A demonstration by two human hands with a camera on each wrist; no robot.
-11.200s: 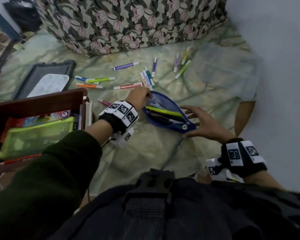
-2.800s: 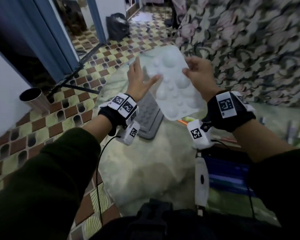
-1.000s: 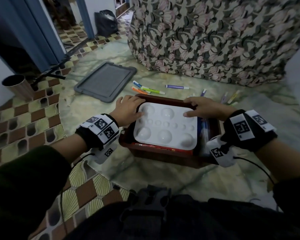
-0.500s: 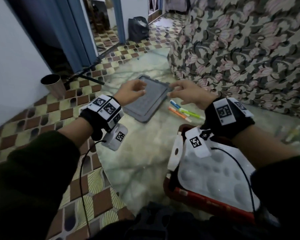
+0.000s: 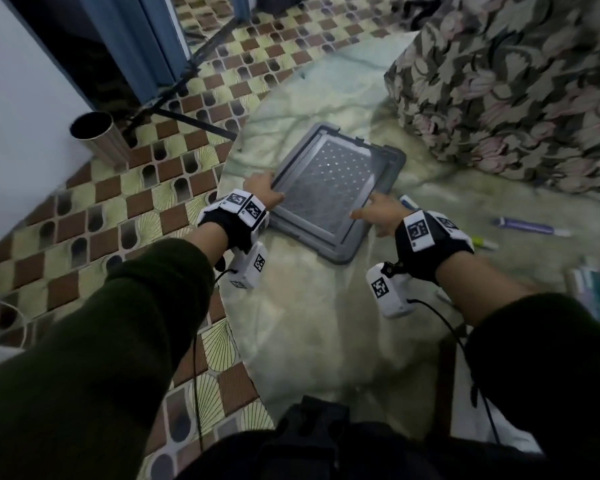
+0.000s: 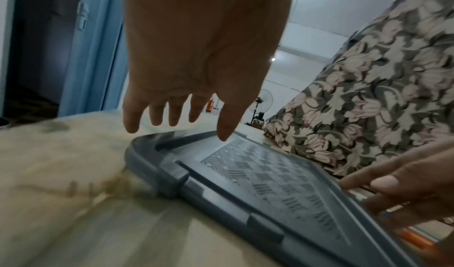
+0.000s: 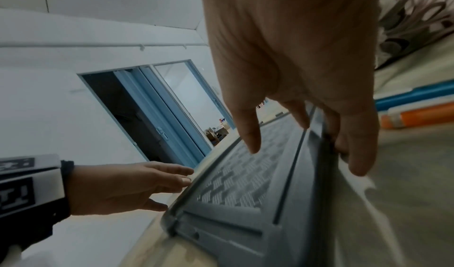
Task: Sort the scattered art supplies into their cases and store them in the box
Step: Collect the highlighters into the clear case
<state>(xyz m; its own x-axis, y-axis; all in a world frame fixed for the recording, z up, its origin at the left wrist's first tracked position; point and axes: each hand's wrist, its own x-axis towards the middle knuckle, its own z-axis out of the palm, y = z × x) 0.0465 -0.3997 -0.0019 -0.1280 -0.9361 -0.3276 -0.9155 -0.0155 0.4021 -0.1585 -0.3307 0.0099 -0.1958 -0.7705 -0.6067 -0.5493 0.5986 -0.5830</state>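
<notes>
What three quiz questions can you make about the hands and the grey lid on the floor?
1. True or false: the grey lid lies flat on the pale mat.
2. Which hand is beside the lid's edge nearest the purple marker? A) left hand B) right hand
3. Fill in: the fabric behind the lid has a ____ pattern.

Key: 1 true. 2 B. 3 floral: the floral cover rises behind it.
</notes>
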